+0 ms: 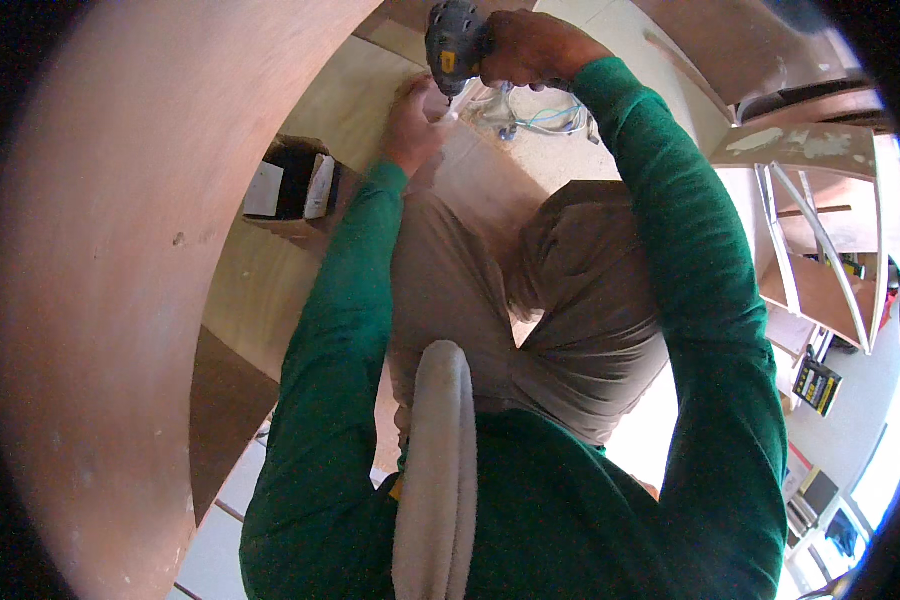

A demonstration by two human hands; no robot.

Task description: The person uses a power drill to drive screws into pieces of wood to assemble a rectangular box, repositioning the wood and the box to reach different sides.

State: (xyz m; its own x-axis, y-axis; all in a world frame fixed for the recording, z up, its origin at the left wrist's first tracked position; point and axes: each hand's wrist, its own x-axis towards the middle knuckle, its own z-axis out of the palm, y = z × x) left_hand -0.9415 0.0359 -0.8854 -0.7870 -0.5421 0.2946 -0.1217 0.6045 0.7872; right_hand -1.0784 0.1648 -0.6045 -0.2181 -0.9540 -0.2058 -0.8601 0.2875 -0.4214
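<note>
My right hand (535, 48) is wrapped around the grip of a black and yellow cordless drill (454, 50) at the top of the view. The drill's bit points down toward the fingertips of my left hand (410, 130). Those fingers are closed on a small white piece (450, 114) just below the bit; its kind is too small to tell. Both hands are over a wooden board (485, 160) beyond my knees. Whether the bit touches the white piece, I cannot tell.
A large curved wooden panel (100, 280) fills the left side. Beside my left forearm is a dark box-like opening (295, 185) with white pieces in it. Loose pale cables (555, 115) lie beyond my knees. White strips (815, 235) lean at the right, above a black and yellow box (818, 385).
</note>
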